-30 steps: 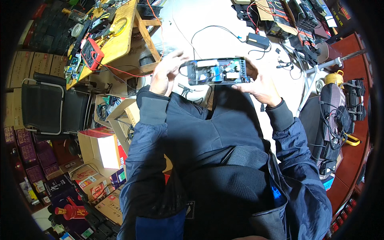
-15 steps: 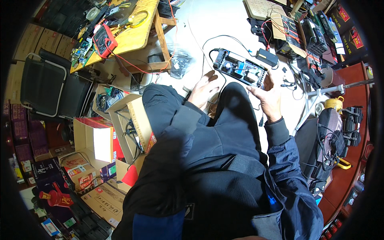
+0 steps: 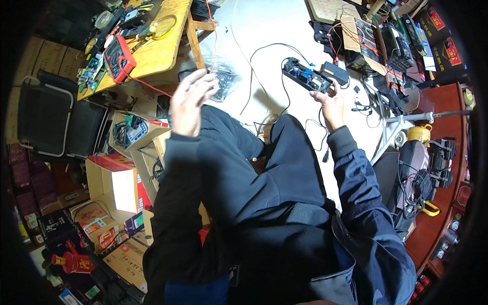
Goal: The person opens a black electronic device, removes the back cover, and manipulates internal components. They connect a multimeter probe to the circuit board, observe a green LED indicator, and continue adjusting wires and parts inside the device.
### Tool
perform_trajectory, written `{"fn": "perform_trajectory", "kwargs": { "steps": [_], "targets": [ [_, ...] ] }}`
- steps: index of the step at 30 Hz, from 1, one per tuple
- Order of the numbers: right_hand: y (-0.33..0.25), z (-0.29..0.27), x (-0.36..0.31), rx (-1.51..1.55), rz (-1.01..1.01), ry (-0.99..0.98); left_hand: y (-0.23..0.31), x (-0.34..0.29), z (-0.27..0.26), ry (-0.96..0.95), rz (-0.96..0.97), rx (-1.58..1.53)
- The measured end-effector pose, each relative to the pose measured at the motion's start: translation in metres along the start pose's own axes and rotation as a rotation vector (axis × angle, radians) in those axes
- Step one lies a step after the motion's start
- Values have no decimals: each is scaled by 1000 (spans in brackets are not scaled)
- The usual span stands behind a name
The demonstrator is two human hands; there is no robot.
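Towards 2 o'clock, the right hand [image 3: 333,107] has its thumb and fingers closed on the near end of an open-cased electronic unit [image 3: 305,75]. Between 10 and 11 o'clock, the left hand [image 3: 188,105] is raised, fingers loosely parted and holding nothing, well apart from the unit. The unit itself lies slanted towards 1 o'clock, its black casing exposing inner parts, some of them blue. Whether it rests on the white floor [image 3: 284,30] or is held just above it cannot be determined. Just beside its far side is a black adapter box [image 3: 335,73]. Farther out, at 10 o'clock, a red-edged meter [image 3: 120,58] sits near the edge of a yellow wooden surface [image 3: 155,60]; between 1 and 2 o'clock is an open cardboard box [image 3: 351,36]. Step in hand, as judged: one-handed positioning of the unit. A two-handed move would call for the left fingers to reach across, avoiding the exposed parts.
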State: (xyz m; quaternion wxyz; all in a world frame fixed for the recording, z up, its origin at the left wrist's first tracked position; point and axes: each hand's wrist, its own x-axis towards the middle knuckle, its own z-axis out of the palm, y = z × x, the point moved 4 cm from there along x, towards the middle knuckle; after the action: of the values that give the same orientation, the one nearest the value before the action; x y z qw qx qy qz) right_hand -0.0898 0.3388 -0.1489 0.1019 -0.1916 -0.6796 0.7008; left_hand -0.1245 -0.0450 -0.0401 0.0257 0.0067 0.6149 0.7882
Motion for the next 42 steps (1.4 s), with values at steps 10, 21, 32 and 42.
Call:
{"fn": "perform_trajectory", "kwargs": {
  "steps": [10,21,32,42],
  "targets": [
    [144,51,172,-193,93,10,-34,27,-23,290,40,35],
    [275,70,225,23,289,202,-36,51,-15,203,41,225],
    [308,107,231,-574,229,26,-37,60,-12,158,48,350],
    [286,-4,172,-629,247,74,-34,51,-18,215,57,357]
  ]
}}
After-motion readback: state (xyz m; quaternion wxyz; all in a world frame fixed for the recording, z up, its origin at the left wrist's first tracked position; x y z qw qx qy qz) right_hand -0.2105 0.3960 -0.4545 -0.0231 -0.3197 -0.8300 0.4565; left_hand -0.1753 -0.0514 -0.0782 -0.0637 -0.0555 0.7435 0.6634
